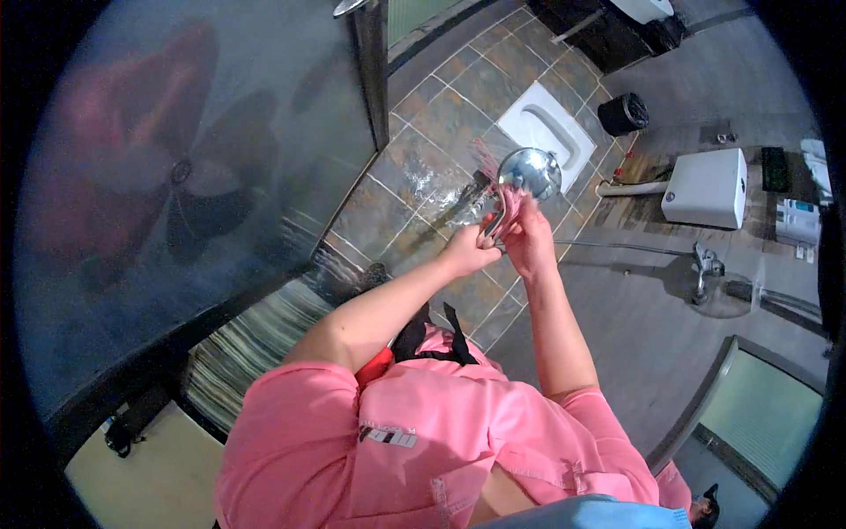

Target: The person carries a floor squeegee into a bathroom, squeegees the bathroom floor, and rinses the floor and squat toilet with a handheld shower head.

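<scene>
My left hand [470, 248] grips a folded pink cloth [509, 203] with a dark edge. The right hand [534, 239] closes on the same cloth from the other side, its fingertips blurred. Just beyond the fingers is a round, shiny chrome shower head [531, 170]. The cloth overlaps its lower rim; whether they touch, I cannot tell. A thin grey hose [624, 247] runs from behind my right wrist to a chrome mixer tap [706, 268] on the right wall. Water splashes beside the hands, and the tiled floor [423, 142] below glistens.
A white squat toilet [558, 132] is set in the floor ahead, with a black bin [622, 114] beside it. A white cistern [706, 188] hangs on the right wall. At left stands a large panel [132, 145] with a flower pattern. A washbasin [644, 9] shows at the top.
</scene>
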`<move>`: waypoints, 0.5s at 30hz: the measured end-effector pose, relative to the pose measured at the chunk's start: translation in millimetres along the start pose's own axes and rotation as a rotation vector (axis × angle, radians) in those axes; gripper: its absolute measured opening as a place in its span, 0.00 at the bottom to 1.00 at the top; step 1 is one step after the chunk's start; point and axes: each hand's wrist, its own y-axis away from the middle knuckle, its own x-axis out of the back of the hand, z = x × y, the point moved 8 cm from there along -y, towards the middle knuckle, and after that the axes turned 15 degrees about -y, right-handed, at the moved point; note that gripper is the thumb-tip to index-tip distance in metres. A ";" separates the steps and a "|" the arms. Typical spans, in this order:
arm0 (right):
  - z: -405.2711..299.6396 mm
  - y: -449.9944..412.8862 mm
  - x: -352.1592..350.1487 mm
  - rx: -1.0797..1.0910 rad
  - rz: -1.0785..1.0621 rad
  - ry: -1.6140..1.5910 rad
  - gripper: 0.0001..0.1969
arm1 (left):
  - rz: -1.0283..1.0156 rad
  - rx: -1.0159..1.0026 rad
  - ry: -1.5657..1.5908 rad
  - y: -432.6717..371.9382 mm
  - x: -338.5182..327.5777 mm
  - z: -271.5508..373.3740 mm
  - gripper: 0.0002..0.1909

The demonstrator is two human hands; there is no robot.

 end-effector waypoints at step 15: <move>-8.3 -46.2 14.5 0.218 0.097 0.096 0.28 | 0.069 0.098 -0.139 -3.5 18.8 10.5 0.11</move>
